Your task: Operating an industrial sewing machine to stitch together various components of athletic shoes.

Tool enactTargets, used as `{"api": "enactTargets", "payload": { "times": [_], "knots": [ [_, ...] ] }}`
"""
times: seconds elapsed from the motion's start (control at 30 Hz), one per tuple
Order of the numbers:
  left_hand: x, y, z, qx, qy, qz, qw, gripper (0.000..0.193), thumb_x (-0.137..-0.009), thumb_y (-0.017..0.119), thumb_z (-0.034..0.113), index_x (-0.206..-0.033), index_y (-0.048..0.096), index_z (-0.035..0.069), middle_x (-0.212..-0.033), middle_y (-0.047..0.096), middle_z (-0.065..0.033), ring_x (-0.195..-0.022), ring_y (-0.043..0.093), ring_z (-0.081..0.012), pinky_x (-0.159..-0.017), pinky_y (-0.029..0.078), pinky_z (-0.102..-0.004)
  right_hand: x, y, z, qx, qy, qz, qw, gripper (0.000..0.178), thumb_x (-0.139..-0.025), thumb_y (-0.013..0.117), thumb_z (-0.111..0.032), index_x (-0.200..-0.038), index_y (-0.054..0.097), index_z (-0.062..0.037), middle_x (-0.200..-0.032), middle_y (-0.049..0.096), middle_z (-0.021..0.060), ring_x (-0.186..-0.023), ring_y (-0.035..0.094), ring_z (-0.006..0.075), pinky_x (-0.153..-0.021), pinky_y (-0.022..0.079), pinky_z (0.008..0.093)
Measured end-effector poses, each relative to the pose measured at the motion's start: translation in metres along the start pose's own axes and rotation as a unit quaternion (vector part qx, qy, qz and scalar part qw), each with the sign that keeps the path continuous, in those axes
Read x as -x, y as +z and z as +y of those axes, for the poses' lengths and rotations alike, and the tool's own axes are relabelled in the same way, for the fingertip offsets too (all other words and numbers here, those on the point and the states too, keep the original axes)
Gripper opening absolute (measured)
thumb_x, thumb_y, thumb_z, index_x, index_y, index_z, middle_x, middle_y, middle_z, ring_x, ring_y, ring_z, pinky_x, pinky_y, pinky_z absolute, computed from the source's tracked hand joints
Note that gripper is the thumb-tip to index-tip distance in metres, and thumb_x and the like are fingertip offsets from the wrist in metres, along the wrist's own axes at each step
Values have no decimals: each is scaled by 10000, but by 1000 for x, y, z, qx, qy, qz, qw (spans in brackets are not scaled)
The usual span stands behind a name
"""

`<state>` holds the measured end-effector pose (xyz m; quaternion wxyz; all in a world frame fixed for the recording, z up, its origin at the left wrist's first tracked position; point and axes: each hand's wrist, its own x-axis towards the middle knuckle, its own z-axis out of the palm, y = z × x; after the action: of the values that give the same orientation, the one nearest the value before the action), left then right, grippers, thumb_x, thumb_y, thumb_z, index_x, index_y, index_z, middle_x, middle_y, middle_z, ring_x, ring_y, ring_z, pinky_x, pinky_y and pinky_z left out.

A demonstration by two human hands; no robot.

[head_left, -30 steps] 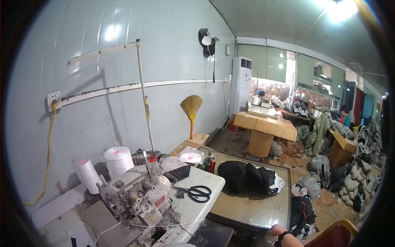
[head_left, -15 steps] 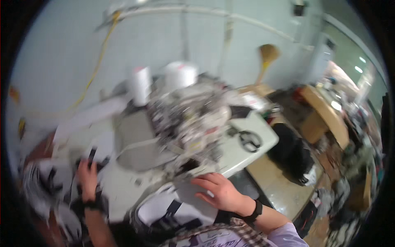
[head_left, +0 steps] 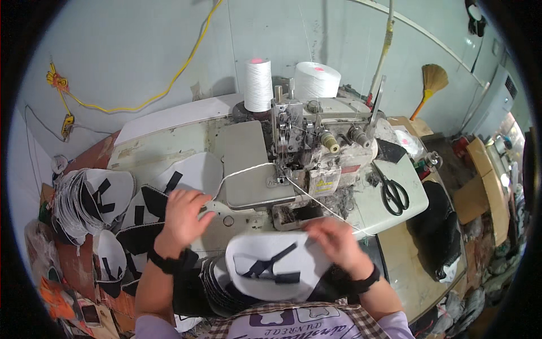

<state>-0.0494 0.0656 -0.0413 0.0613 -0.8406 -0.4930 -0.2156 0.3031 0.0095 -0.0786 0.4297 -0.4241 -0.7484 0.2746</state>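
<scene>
My left hand (head_left: 183,217) is over the table with thumb and fingers apart, holding nothing that I can see. Beyond it lies a white rounded fabric piece (head_left: 199,169) with a short black strap. Close to my body rests a stack of similar pieces, topped by a white panel (head_left: 271,260) with crossed black straps. My right hand (head_left: 337,243) is at that panel's far right edge, fingers bent and blurred; whether they grip it is unclear. An overlock sewing machine (head_left: 316,144) stands ahead, with a white stitched thread chain (head_left: 243,171) trailing left from its needle area.
A pile of edged white and black pieces (head_left: 79,206) is at the left. Two white thread cones (head_left: 258,85) stand behind the machine. Black scissors (head_left: 393,195) lie on the table's right side. A black bundle (head_left: 435,237) sits at the right, near cardboard (head_left: 484,192).
My left hand has moved right and inward from the pieces at the left. My right hand stays near the stack's far edge. The view has turned and become sharper.
</scene>
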Motion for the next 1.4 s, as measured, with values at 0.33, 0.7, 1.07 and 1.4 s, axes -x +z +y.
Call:
{"api": "enactTargets", "payload": {
  "times": [0.33, 0.7, 1.07, 1.4],
  "knots": [
    [-18, -2, 61, 565, 21, 51, 823, 671, -810, 774, 213, -1366, 473, -13, -1317, 570, -187, -1292, 488, -318, -1056, 394, -409, -61, 10, -32, -374, 247, -25, 894, 348, -933, 594, -30, -1274, 524, -43, -784, 616, -18, -635, 498, 18, -559, 374, 186],
    [-94, -6, 50, 798, -246, 84, 544, 418, -1011, 491, 431, -1090, 643, 50, -995, 694, -53, -913, 658, -168, -815, 538, -332, -47, 47, -16, -299, 172, 83, 935, 263, -981, 592, -85, -1219, 660, 3, -916, 632, -57, -790, 494, 17, -709, 407, 158],
    [-29, -16, -19, 784, -242, 79, 567, 247, -1012, 504, 239, -1087, 641, 48, -1073, 672, -80, -999, 636, -207, -930, 492, -389, -63, 53, -26, -414, 191, -14, 890, 302, -1009, 527, -86, -1293, 615, -33, -893, 703, 30, -798, 650, 66, -723, 537, 212],
    [40, -35, 82, 532, -162, -81, 827, 132, -867, 609, 50, -935, 677, -41, -837, 661, -31, -791, 568, -74, -697, 470, -250, -40, 38, -25, -183, 54, 29, 981, 356, -895, 523, 73, -1212, 657, -18, -1113, 706, 172, -946, 693, 206, -835, 540, 296]
  ]
}}
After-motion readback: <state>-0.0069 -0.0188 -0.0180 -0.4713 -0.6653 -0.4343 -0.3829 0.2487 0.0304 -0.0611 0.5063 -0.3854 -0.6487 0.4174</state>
